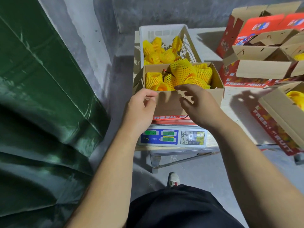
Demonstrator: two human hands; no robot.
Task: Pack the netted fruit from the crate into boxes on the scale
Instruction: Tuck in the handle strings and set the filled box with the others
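A cardboard box (215, 94) printed FRESH FRUIT stands on the digital scale (172, 139), holding several fruits in yellow foam netting (184, 71). Behind it a white plastic crate (164, 30) holds more netted fruit (158, 51). My left hand (139, 107) is at the box's near-left corner, its fingers curled at the front flap. My right hand (199, 104) hovers in front of the box's near wall with fingers spread and holds nothing.
Several open red-and-brown fruit boxes (263, 46) are stacked on the table at the right; one (283, 116) at the near right holds yellow netted fruit. A green tarpaulin (41, 96) hangs at the left. My shoe (173, 179) is on the concrete floor under the table.
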